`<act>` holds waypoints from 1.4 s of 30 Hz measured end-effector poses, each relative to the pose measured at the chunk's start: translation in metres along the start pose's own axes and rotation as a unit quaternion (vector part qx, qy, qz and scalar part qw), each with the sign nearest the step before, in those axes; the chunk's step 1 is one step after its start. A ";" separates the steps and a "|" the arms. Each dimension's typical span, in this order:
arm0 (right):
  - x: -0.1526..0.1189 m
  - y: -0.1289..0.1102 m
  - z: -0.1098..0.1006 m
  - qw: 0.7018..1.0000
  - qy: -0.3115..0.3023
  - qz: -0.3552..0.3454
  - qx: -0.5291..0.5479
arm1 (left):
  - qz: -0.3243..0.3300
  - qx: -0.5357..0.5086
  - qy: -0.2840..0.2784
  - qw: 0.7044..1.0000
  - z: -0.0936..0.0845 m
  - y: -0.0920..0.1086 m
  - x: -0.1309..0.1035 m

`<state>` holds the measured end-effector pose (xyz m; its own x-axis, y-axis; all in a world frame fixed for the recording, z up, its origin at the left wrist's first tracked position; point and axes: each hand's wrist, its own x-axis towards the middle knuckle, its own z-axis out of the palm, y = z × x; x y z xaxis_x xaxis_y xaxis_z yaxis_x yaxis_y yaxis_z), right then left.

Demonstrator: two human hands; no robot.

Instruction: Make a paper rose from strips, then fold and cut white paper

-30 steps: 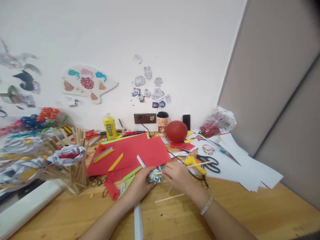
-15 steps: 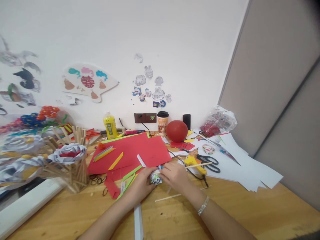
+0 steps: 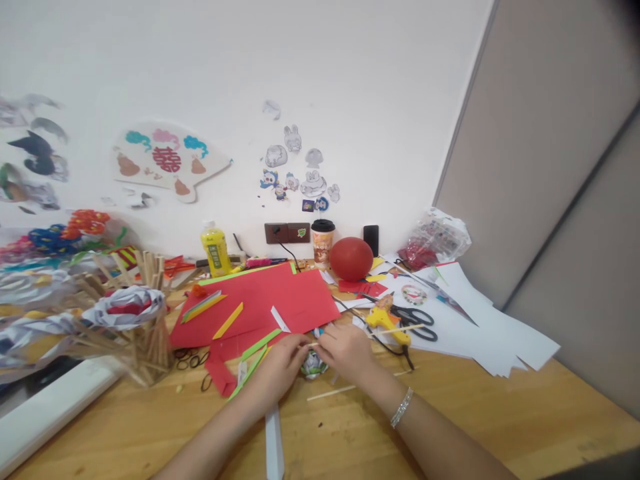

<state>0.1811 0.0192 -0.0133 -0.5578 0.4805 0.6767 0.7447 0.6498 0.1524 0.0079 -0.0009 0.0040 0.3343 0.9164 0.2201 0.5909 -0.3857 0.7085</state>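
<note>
A small ball of folded white and green paper sits between my hands, low over the table. My left hand is closed at its left side, fingertips pinched just above it. My right hand is closed from the other side, its fingertips almost meeting the left ones. A thin wooden stick runs through my right hand, and its pale end shows at the left fingertips. Part of the ball is hidden by my fingers. Behind the stick lies a yellow glue gun.
Red paper sheets spread behind my hands, with yellow and green strips. Black scissors lie on white paper. A red balloon, cup and yellow bottle line the wall. Sticks and paper flowers stand left.
My fingertips have shifted up over the paper ball, which now shows lower between my hands. The whole view has moved slightly, so things appear a little further left.
</note>
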 end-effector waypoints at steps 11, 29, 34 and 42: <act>-0.002 0.007 -0.001 0.999 -0.051 -0.007 0.012 | -0.013 0.015 -0.018 1.000 0.011 0.003 -0.009; 0.001 -0.002 -0.004 1.000 0.025 0.017 0.002 | 0.118 0.087 0.035 0.989 0.014 -0.007 -0.006; -0.001 -0.001 -0.001 0.999 0.000 0.048 0.018 | 0.096 0.038 -0.005 0.995 0.001 0.006 -0.005; 0.000 -0.006 -0.003 0.997 -0.015 0.064 0.030 | 0.142 0.112 0.036 0.983 -0.004 -0.003 0.002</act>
<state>0.1775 0.0137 -0.0118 -0.4709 0.5788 0.6658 0.7874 0.6160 0.0214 0.0040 0.0023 0.0045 0.4604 0.7706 0.4408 0.6316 -0.6332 0.4473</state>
